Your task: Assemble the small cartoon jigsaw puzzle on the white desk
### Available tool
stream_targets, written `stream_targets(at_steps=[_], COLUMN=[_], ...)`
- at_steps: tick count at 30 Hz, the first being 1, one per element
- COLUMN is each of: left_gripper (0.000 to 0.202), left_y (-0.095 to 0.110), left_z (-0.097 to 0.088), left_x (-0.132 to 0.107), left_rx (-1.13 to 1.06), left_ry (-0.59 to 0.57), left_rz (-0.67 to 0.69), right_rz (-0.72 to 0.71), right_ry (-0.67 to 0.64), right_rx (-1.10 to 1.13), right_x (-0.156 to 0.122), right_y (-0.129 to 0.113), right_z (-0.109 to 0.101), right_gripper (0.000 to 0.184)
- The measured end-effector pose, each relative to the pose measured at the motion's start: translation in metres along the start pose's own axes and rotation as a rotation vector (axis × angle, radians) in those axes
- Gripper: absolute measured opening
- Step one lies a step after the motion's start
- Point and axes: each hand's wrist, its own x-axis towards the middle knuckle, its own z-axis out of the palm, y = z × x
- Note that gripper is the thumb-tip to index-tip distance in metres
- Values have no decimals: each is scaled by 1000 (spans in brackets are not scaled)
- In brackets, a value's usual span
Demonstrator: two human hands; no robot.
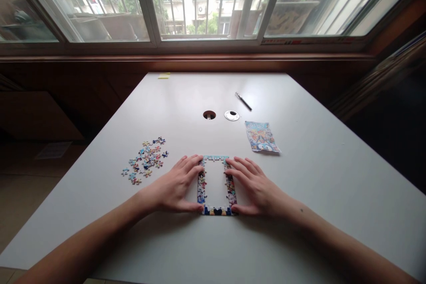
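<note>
A rectangular jigsaw puzzle border [218, 211] lies flat on the white table [186, 248], with bare tabletop showing inside it. Along its left side rests my left hand [181, 182], fingers apart, fingertips at the upper left corner and thumb at the lower left. My right hand [250, 184] mirrors it on the right side, fingers spread, thumb at the lower right corner. Both hands touch the border's edges without lifting it. To the left of my left hand is a loose pile of jigsaw pieces [148, 158]. Beyond my right hand lies a colourful printed picture sheet [262, 136].
A black-and-silver pen [244, 101] lies toward the back. Near it are a round hole [209, 115] in the tabletop and a round silver cover [231, 116]. A yellow sticky note [164, 76] is at the far left edge. Barred windows [206, 4] stand behind the table.
</note>
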Motion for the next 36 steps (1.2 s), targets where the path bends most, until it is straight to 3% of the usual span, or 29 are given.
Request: stream_targets(at_steps=[36], left_gripper=[87], left_y=[-1], left_z=[-2], left_x=[-1], left_rx=[-8], left_ry=[-19], left_rz=[1], right_rz=[-1], right_ry=[37], right_rx=[53], right_x=[-2], right_y=[3], right_z=[1], right_gripper=[81])
